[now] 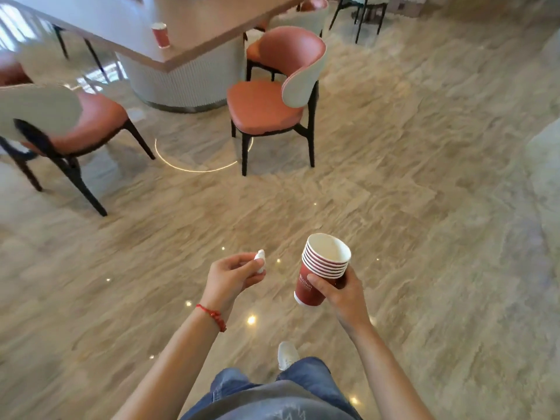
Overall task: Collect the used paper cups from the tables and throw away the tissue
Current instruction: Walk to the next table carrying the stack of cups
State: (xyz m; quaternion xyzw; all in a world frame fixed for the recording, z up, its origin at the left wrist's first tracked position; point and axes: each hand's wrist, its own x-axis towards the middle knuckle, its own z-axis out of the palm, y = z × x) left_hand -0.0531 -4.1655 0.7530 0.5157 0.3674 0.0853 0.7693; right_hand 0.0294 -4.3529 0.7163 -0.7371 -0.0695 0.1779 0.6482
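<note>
A glossy beige marble floor [409, 177] reflects ceiling lights. The right hand [342, 291] grips a stack of red cups [321, 275]; the left hand [231, 275] pinches a tissue [260, 261]. One cup [160, 34] stands near the table's [212, 22] corner, with orange chairs [266, 107] beside it.

White lettering on the red stack of cups [315, 280] at five o'clock, blurred, seemingly "Hilton", smaller line beneath was unreadable
</note>
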